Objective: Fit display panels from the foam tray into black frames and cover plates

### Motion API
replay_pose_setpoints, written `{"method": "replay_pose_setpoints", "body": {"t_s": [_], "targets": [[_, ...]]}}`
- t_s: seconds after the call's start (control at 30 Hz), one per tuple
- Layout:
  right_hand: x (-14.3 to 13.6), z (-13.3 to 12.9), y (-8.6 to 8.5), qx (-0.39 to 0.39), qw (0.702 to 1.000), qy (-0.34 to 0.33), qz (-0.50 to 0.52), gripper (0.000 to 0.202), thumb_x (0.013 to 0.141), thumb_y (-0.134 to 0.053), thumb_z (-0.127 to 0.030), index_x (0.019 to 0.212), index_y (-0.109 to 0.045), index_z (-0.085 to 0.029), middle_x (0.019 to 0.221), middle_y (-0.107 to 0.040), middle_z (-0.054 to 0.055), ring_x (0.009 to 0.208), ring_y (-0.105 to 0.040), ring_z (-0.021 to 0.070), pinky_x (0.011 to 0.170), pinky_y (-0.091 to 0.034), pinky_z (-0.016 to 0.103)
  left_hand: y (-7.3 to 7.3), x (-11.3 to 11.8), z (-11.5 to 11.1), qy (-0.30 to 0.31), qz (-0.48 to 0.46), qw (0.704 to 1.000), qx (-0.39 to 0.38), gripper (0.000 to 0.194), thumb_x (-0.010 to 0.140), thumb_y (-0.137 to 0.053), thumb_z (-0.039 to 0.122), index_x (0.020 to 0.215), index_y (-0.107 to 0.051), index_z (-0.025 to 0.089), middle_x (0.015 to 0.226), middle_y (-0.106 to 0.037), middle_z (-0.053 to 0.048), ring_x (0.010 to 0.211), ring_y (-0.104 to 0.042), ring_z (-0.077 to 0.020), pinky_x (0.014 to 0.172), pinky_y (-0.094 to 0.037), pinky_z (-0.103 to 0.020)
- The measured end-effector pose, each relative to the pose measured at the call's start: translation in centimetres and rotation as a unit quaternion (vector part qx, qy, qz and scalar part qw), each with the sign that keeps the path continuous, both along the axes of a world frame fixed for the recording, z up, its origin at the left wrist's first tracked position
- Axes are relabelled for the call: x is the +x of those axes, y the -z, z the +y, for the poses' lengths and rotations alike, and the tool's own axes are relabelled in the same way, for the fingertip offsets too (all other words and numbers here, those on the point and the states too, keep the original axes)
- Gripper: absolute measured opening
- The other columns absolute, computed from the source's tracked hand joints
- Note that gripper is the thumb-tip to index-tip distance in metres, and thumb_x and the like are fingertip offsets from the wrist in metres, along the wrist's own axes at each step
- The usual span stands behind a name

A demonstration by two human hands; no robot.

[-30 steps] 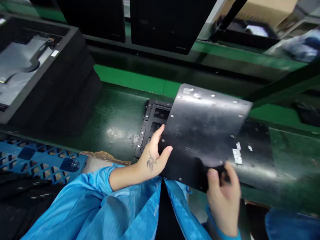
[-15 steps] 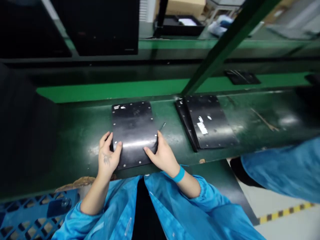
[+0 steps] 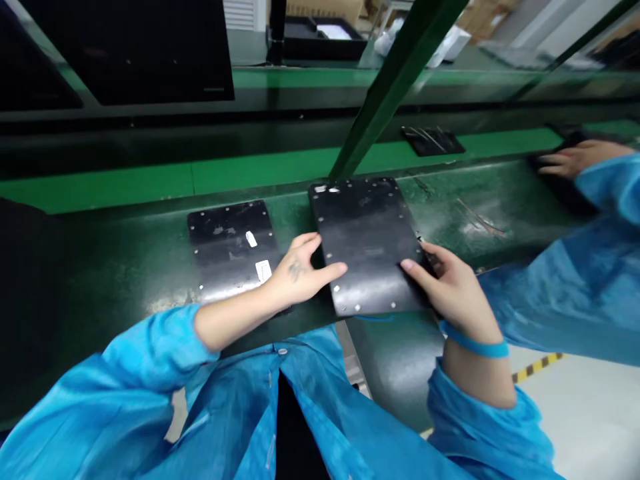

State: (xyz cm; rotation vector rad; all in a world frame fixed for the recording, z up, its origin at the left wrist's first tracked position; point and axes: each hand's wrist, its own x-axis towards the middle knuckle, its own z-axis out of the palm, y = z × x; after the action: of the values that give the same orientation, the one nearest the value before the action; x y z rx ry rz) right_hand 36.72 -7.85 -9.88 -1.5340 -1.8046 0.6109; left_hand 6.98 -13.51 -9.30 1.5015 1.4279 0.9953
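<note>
A black panel with screws along its edges (image 3: 370,233) is held between my two hands at the middle right of the bench. My left hand (image 3: 303,273) grips its left edge, thumb on top. On its right edge, my right hand (image 3: 445,277) has its thumb on the surface and its fingers at the side, partly hidden. Another black panel with white labels (image 3: 230,250) lies on the green bench to the left, partly behind my left forearm.
A slanted green post (image 3: 395,87) rises behind the held panel. Thin tools (image 3: 480,217) lie to the right, and a small black tray (image 3: 433,141) is further back. At the right, another person's hand (image 3: 587,157) and blue sleeve reach over the bench.
Both my hands and the panel they hold have moved right, to where the labelled panels were. A labelled panel now shows at the left. Another person's hand has come into view.
</note>
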Motion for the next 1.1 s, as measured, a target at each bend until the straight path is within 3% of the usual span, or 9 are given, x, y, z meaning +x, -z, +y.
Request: {"method": "replay_pose_setpoints", "body": {"t_s": [0.1, 0.17, 0.27, 0.37, 0.5, 0.57, 0.7, 0.93, 1.1], "targets": [[2.3, 5.6, 0.7, 0.008, 1.0, -0.021, 0.011, 0.052, 0.082, -0.079, -0.06, 0.115, -0.072, -0.021, 0.105, -0.076, 0.013, 0.085, -0.071, 0.0271, 0.074, -0.055, 0.037, 0.3, 2.6, 5.2, 0.033, 0.031, 0.998, 0.035, 0.06, 0.082, -0.075, 0.056, 0.128, -0.071, 0.017, 0.139, -0.058, -0.016, 0.139, -0.052, -0.0337, 0.12, -0.04, -0.043], [2.4, 7.3, 0.4, 0.044, 0.998, -0.034, -0.015, 0.048, 0.082, -0.08, -0.06, 0.112, -0.073, -0.023, 0.1, -0.076, 0.013, 0.086, -0.07, 0.0269, 0.074, -0.053, 0.037, 0.2, 3.6, 7.3, 0.045, 0.037, 0.997, 0.042, 0.051, 0.084, -0.073, 0.055, 0.12, -0.074, 0.019, 0.132, -0.062, -0.015, 0.133, -0.056, -0.0315, 0.116, -0.042, -0.043], [0.8, 4.8, -0.7, 0.113, 0.991, -0.049, -0.053, 0.043, 0.091, -0.072, -0.06, 0.115, -0.074, -0.024, 0.106, -0.076, 0.012, 0.096, -0.071, 0.0286, 0.085, -0.054, 0.041, 0.0, 2.8, 8.6, 0.065, 0.052, 0.995, 0.053, 0.042, 0.081, -0.075, 0.055, 0.107, -0.075, 0.022, 0.123, -0.067, -0.012, 0.122, -0.061, -0.0286, 0.111, -0.044, -0.042], [-2.6, -2.0, -0.9, 0.123, 0.987, -0.073, 0.077, 0.038, 0.107, -0.05, -0.051, 0.128, -0.071, -0.026, 0.102, -0.077, 0.009, 0.091, -0.073, 0.0262, 0.083, -0.058, 0.042, 0.4, -1.1, 8.6, 0.05, 0.085, 0.994, 0.054, 0.047, 0.074, -0.08, 0.056, 0.104, -0.073, 0.02, 0.122, -0.067, -0.014, 0.124, -0.058, -0.0331, 0.113, -0.041, -0.047], [-8.3, -8.5, 1.9, 0.073, 0.955, -0.112, 0.264, 0.046, 0.107, -0.045, -0.058, 0.108, -0.074, -0.022, 0.078, -0.072, 0.006, 0.071, -0.073, 0.0246, 0.066, -0.061, 0.04, 2.7, -7.7, 8.7, -0.153, 0.268, 0.95, 0.052, 0.059, 0.074, -0.081, 0.057, 0.113, -0.066, 0.016, 0.13, -0.059, -0.019, 0.135, -0.045, -0.0443, 0.116, -0.035, -0.057], [-11.0, -8.9, 3.9, -0.014, 0.946, -0.091, 0.312, 0.045, 0.106, -0.047, -0.06, 0.105, -0.071, -0.023, 0.082, -0.074, 0.007, 0.075, -0.075, 0.0253, 0.071, -0.064, 0.042, 4.3, -9.6, 9.3, -0.217, 0.327, 0.918, 0.053, 0.057, 0.072, -0.083, 0.05, 0.115, -0.065, 0.017, 0.131, -0.056, -0.019, 0.137, -0.042, -0.0456, 0.118, -0.033, -0.058], [-14.5, -6.1, 6.9, -0.145, 0.906, -0.042, 0.395, 0.051, 0.101, -0.048, -0.072, 0.106, -0.064, -0.024, 0.098, -0.076, 0.01, 0.093, -0.076, 0.0266, 0.087, -0.065, 0.046, 6.2, -10.9, 10.8, -0.218, 0.314, 0.923, 0.044, 0.049, 0.068, -0.084, 0.036, 0.11, -0.066, 0.019, 0.123, -0.056, -0.015, 0.136, -0.043, -0.0429, 0.121, -0.033, -0.056], [-15.5, -4.2, 7.5, -0.201, 0.847, -0.072, 0.487, 0.053, 0.092, -0.063, -0.075, 0.104, -0.063, -0.023, 0.098, -0.077, 0.007, 0.094, -0.077, 0.0239, 0.091, -0.065, 0.045, 4.3, -12.2, 11.1, -0.205, 0.296, 0.93, 0.078, 0.039, 0.074, -0.077, 0.034, 0.108, -0.067, 0.018, 0.112, -0.059, -0.01, 0.125, -0.053, -0.0334, 0.118, -0.04, -0.051], [-16.1, -4.2, 7.3, -0.215, 0.821, -0.093, 0.521, 0.047, 0.092, -0.069, -0.068, 0.104, -0.064, -0.023, 0.099, -0.077, 0.006, 0.095, -0.077, 0.0237, 0.091, -0.065, 0.044, 4.3, -12.0, 10.9, -0.202, 0.308, 0.927, 0.068, 0.041, 0.072, -0.077, 0.034, 0.108, -0.068, 0.017, 0.112, -0.059, -0.012, 0.122, -0.055, -0.0332, 0.116, -0.042, -0.05]]}}
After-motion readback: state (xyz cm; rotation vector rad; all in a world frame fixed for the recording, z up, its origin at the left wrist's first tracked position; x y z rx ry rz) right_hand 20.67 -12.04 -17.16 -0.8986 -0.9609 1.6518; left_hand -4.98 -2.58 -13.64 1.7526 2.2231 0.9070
